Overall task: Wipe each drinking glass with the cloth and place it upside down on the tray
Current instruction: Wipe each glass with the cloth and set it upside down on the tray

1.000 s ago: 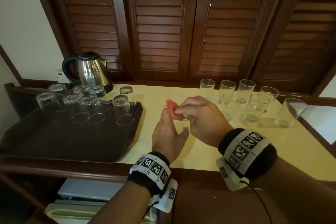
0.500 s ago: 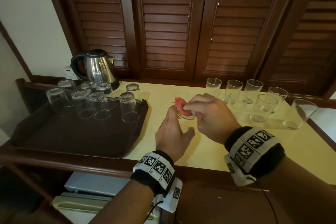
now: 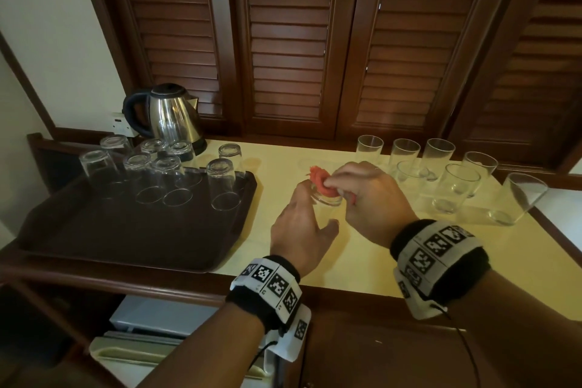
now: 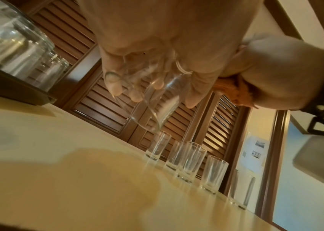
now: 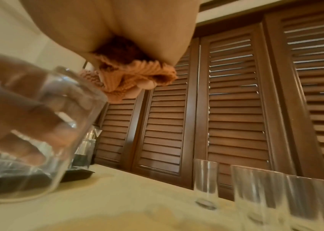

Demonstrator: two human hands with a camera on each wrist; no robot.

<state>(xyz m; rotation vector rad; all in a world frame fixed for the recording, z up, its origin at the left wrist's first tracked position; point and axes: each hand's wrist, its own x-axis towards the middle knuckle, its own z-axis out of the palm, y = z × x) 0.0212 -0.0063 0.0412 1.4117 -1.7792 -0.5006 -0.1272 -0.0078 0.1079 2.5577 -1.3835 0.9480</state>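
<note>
Left hand [image 3: 300,230] gripping drinking glass [image 4: 153,101] — mouth tilting away toward shutters; right hand [image 3: 374,198] fingers pinching orange cloth [image 3: 321,181] at rim — tray [image 3: 94,239] lying leftward.

**Glass, steel and dark wood at the counter**

Clear, smooth glass tumblers [image 3: 456,187] gleam at two o'clock on a matt pale-yellow countertop [image 3: 371,249]. A ribbed, nubbly orange cloth [image 5: 135,76] contrasts with the held glass [image 4: 151,106]. At ten o'clock, a polished steel kettle [image 3: 171,116] with black plastic handle stands behind a dull dark-brown tray [image 3: 126,230]. Varnished wooden louvres [image 3: 289,41] shine behind.
</note>
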